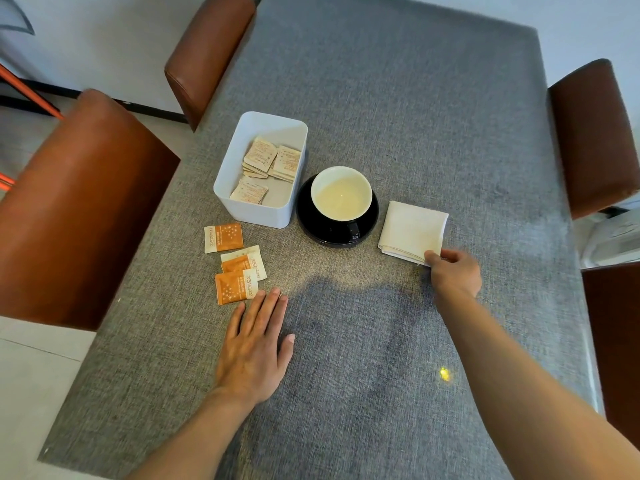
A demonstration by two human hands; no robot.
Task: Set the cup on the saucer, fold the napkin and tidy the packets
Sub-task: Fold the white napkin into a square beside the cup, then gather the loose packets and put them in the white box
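Note:
A black cup (341, 197) with a pale inside stands on the black saucer (304, 220) at the table's middle. To its right lies the white napkin (412, 230), folded into a square; my right hand (453, 273) pinches its near right corner. Three orange packets (223, 237) (244, 261) (235, 287) lie loose on the cloth left of the saucer. My left hand (254, 348) rests flat on the table, fingertips just below the nearest orange packet. A white box (225, 181) holds several pale packets (261, 157).
The table carries a grey woven cloth (398, 98). Brown leather chairs stand at the left (79, 209), far left (207, 50) and right (595, 133). The table's left edge runs close to the loose packets.

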